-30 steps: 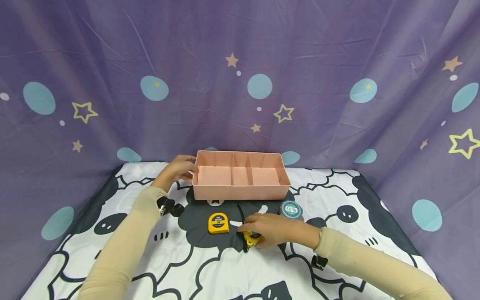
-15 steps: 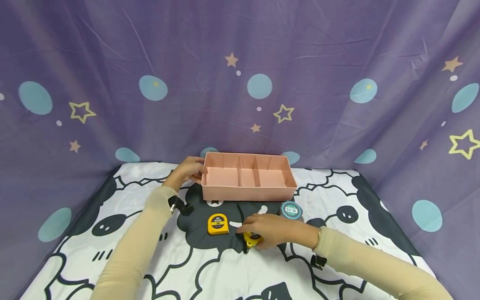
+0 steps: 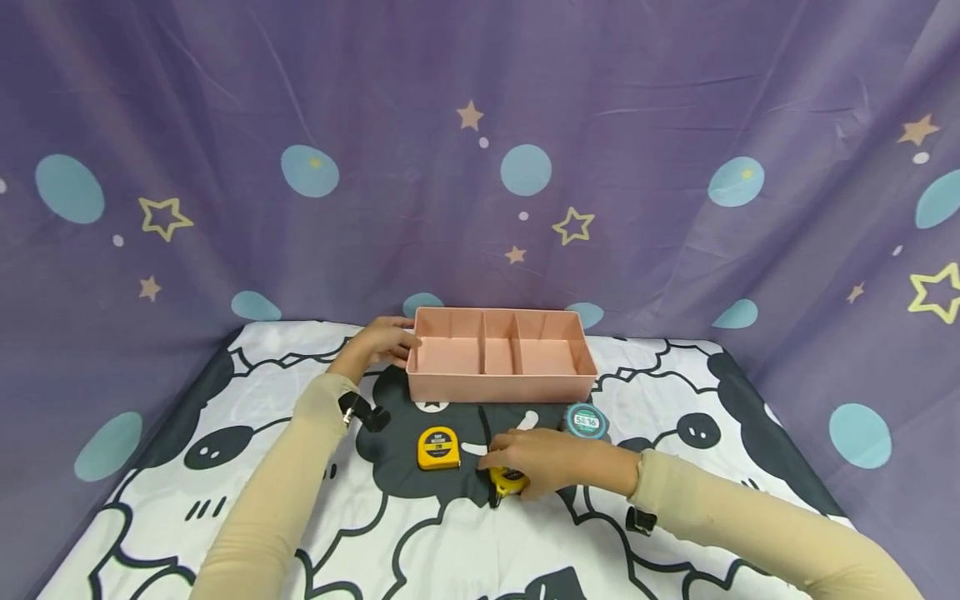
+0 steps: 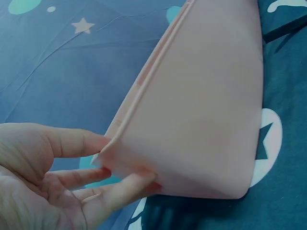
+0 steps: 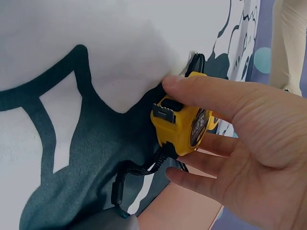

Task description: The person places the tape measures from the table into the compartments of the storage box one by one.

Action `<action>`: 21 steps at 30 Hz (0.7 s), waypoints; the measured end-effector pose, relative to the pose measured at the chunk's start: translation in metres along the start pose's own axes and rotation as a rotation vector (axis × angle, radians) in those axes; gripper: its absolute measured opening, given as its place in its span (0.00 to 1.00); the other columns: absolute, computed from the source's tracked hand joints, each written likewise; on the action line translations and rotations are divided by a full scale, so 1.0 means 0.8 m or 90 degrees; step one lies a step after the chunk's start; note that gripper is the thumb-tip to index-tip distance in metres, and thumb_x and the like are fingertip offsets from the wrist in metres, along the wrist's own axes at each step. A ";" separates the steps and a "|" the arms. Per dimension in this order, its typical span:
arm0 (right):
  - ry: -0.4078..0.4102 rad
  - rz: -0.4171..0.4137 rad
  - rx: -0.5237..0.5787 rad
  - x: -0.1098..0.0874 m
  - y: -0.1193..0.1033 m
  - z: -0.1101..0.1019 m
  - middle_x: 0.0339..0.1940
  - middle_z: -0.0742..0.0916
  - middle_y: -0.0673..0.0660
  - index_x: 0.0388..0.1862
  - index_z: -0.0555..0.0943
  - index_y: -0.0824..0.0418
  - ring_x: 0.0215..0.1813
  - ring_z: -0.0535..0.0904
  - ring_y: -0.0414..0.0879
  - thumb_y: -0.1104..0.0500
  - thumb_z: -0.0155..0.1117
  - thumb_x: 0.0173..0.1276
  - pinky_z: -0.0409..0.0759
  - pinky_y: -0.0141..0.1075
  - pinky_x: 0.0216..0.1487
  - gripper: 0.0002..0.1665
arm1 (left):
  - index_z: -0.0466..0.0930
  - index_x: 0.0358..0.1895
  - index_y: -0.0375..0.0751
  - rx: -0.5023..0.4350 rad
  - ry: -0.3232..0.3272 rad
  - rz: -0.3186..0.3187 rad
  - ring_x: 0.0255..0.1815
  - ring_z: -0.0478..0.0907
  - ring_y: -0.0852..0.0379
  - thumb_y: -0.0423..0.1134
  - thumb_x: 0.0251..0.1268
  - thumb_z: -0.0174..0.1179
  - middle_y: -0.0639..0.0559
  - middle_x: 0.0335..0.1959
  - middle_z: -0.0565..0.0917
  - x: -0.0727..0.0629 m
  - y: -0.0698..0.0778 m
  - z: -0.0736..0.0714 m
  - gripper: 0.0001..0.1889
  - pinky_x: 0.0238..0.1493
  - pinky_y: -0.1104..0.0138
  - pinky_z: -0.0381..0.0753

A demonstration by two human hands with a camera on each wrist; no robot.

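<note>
Pinching a yellow tape measure (image 5: pixel 175 132) between thumb and fingers of the right hand (image 3: pixel 551 457), in front of the pink box (image 3: pixel 502 388), on or just above the patterned cloth (image 3: pixel 472 554). Gripping the box's left end with the left hand (image 3: pixel 378 342). Could lose it through too light a fingertip hold, or snag the black cord (image 5: pixel 139 169) nearby and drag the blue tape measure (image 3: pixel 586 421). Might skew the box if tugged at one end only.

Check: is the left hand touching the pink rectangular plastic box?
Touching: the left wrist view shows the left hand gripping the box at one corner, fingertips against its wall.
</note>
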State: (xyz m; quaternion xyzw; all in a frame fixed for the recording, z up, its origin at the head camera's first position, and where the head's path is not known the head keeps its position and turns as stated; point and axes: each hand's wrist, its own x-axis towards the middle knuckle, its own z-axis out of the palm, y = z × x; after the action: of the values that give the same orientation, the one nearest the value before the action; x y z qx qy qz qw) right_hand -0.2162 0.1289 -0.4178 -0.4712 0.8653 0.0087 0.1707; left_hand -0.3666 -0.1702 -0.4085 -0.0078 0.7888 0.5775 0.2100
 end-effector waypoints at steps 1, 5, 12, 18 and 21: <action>-0.002 0.002 -0.002 0.000 0.000 0.000 0.64 0.81 0.50 0.69 0.77 0.45 0.64 0.77 0.43 0.57 0.79 0.59 0.81 0.37 0.62 0.38 | 0.54 0.80 0.33 -0.005 -0.003 0.000 0.56 0.85 0.40 0.30 0.70 0.56 0.25 0.65 0.75 0.000 0.000 -0.001 0.36 0.56 0.54 0.86; -0.007 0.000 -0.004 0.001 0.000 -0.001 0.64 0.81 0.50 0.68 0.78 0.46 0.64 0.77 0.43 0.57 0.79 0.59 0.82 0.37 0.61 0.38 | 0.55 0.80 0.35 -0.034 -0.001 -0.010 0.70 0.73 0.34 0.29 0.70 0.57 0.27 0.72 0.69 0.000 0.001 -0.006 0.37 0.66 0.52 0.79; -0.015 -0.016 -0.013 0.004 0.002 -0.002 0.61 0.82 0.50 0.67 0.79 0.45 0.57 0.79 0.40 0.58 0.80 0.57 0.82 0.35 0.57 0.38 | 0.59 0.79 0.37 -0.067 0.013 -0.019 0.71 0.73 0.37 0.28 0.68 0.59 0.32 0.70 0.73 0.006 -0.004 -0.009 0.36 0.68 0.54 0.78; -0.036 -0.015 -0.018 0.009 0.002 -0.008 0.58 0.82 0.48 0.66 0.80 0.44 0.50 0.77 0.37 0.57 0.80 0.57 0.81 0.32 0.53 0.36 | 0.60 0.78 0.34 -0.140 0.018 -0.013 0.53 0.86 0.51 0.25 0.67 0.59 0.49 0.44 0.88 0.016 -0.014 -0.015 0.36 0.60 0.61 0.84; -0.044 -0.011 -0.019 0.011 0.003 -0.010 0.58 0.82 0.48 0.66 0.80 0.44 0.49 0.76 0.37 0.57 0.80 0.57 0.81 0.31 0.52 0.36 | 0.55 0.78 0.32 -0.194 -0.006 -0.010 0.39 0.86 0.62 0.24 0.68 0.57 0.58 0.32 0.85 0.020 -0.020 -0.018 0.37 0.48 0.69 0.86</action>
State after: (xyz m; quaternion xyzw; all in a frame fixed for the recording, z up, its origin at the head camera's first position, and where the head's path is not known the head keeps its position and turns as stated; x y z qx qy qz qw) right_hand -0.2246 0.1216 -0.4130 -0.4803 0.8547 0.0362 0.1936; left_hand -0.3820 -0.1849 -0.4254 -0.0431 0.6911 0.6888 0.2147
